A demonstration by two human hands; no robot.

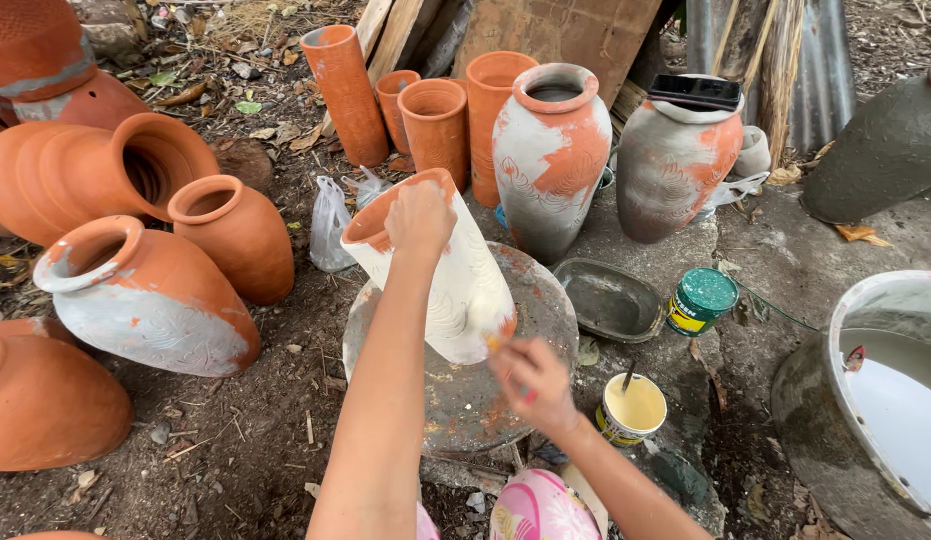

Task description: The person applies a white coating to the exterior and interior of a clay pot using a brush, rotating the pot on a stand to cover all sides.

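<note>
A terracotta vase (463, 290), mostly coated white, leans tilted on a round turntable (545, 300). My left hand (419, 215) grips its rim at the top. My right hand (530, 385) holds a small brush against the vase's lower side, near a bare orange patch. A small cup of pale yellow paint (633, 408) stands just right of that hand.
Several bare and half-coated clay pots lie at the left (150, 300) and stand behind (550, 150). A grey tray (610, 298), a green-lidded tin (701, 300) and a large basin of white liquid (875, 400) sit to the right on dirt ground.
</note>
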